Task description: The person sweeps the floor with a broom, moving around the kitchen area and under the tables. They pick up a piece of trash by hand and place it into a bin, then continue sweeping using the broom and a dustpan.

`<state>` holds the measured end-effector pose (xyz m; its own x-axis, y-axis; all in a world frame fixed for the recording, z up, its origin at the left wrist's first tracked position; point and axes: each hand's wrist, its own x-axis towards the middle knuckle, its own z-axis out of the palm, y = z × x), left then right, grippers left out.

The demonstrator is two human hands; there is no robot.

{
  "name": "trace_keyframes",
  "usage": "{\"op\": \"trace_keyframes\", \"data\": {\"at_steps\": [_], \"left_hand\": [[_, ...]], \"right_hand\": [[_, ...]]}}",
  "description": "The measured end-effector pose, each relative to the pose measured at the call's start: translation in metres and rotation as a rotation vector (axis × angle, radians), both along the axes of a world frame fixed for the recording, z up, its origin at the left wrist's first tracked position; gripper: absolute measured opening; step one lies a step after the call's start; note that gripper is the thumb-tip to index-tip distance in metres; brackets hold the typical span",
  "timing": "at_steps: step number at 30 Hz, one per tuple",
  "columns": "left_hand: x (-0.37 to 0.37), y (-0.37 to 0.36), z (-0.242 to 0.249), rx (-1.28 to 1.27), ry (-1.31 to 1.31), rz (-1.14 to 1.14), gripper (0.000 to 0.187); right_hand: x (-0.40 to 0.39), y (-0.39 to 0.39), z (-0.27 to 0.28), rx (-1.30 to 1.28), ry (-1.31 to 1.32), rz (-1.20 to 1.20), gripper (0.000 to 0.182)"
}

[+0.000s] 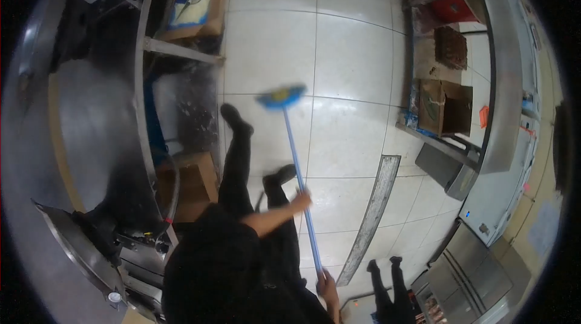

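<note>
A broom with a long pale blue handle (292, 142) slants across the tiled floor. Its blue and yellow head (280, 98) is smeared by motion and lies at the far end, just beyond my feet. My left hand (299, 201) is wrapped round the middle of the handle, somewhat blurred. Lower down, near the handle's top end, my right hand (327, 288) also grips it. My dark shoes (237, 121) stand on the tiles, one ahead of the other, left of the handle.
A steel counter (91, 136) runs along the left, with an open cardboard box (209, 12) holding a scoop. Shelving on the right bears another cardboard box (431, 106). A floor drain grate (369, 221) lies to the right. Another person's legs (387, 291) show at lower right.
</note>
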<state>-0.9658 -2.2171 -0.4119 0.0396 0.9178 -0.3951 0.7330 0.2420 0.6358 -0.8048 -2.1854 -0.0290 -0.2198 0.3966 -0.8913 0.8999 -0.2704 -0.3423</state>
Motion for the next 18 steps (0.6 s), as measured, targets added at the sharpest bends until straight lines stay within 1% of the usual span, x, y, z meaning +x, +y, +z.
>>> {"op": "trace_keyframes", "data": {"at_steps": [1,2,3,4,5,6,7,8,9,10,11,12,13,14,15,16,17,18], "left_hand": [[0.028,0.002,0.074,-0.231,-0.169,-0.143,0.009],[0.053,-0.007,0.115,-0.155,-0.248,-0.271,0.008],[0.079,-0.013,0.138,-0.069,-0.266,-0.391,0.01],[0.107,-0.017,0.143,-0.155,-0.383,-0.496,0.013],[0.099,-0.008,0.156,-0.149,-0.36,-0.516,0.013],[0.094,0.001,0.171,-0.12,-0.355,-0.499,0.013],[0.088,0.008,0.183,-0.095,-0.352,-0.481,0.014],[0.08,0.014,0.168,-0.021,-0.182,-0.37,0.012],[0.049,0.028,0.141,0.087,-0.08,-0.341,0.011],[0.017,0.044,0.115,0.188,0.027,-0.302,0.011],[-0.036,0.071,0.106,0.233,0.065,-0.151,0.01],[-0.102,0.106,0.113,0.304,0.178,-0.11,0.011],[-0.165,0.144,0.111,0.418,0.413,-0.122,0.013],[-0.232,0.185,0.106,0.261,0.352,-0.128,0.017],[-0.297,0.228,0.101,0.294,0.371,-0.044,0.018],[-0.361,0.27,0.096,0.327,0.385,0.041,0.018],[-0.418,0.305,0.152,0.262,0.368,-0.02,0.018],[-0.469,0.34,0.153,0.252,0.454,-0.051,0.02]], "right_hand": [[0.026,-0.016,0.049,-0.048,-0.196,-0.098,0.029],[0.031,-0.021,0.094,-0.042,-0.275,-0.093,0.027],[0.063,-0.04,0.118,0.019,-0.189,-0.253,0.028],[0.104,-0.072,0.14,0.068,-0.107,-0.416,0.03],[0.166,-0.092,0.127,-0.115,-0.149,-0.682,0.032],[0.222,-0.109,0.102,-0.306,-0.188,-0.939,0.035],[0.13,-0.07,0.147,0.16,0.003,-0.382,0.034],[0.13,-0.058,0.121,0.017,-0.122,-0.474,0.028],[0.136,-0.055,0.082,0.107,0.138,-0.441,0.033],[0.091,-0.025,0.068,0.163,0.157,-0.259,0.037],[0.062,-0.007,0.036,0.147,0.312,-0.367,0.042],[-0.011,0.037,0.05,0.14,0.382,-0.362,0.047],[-0.055,0.066,0.041,0.173,0.483,-0.356,0.048],[-0.114,0.103,0.056,0.174,0.525,-0.443,0.035],[-0.164,0.134,0.046,0.375,0.669,-0.44,0.028],[-0.213,0.167,0.036,0.578,0.802,-0.432,0.032],[-0.271,0.201,0.032,0.612,0.962,-0.533,0.035],[-0.332,0.235,0.029,0.646,1.122,-0.632,0.042]]}}
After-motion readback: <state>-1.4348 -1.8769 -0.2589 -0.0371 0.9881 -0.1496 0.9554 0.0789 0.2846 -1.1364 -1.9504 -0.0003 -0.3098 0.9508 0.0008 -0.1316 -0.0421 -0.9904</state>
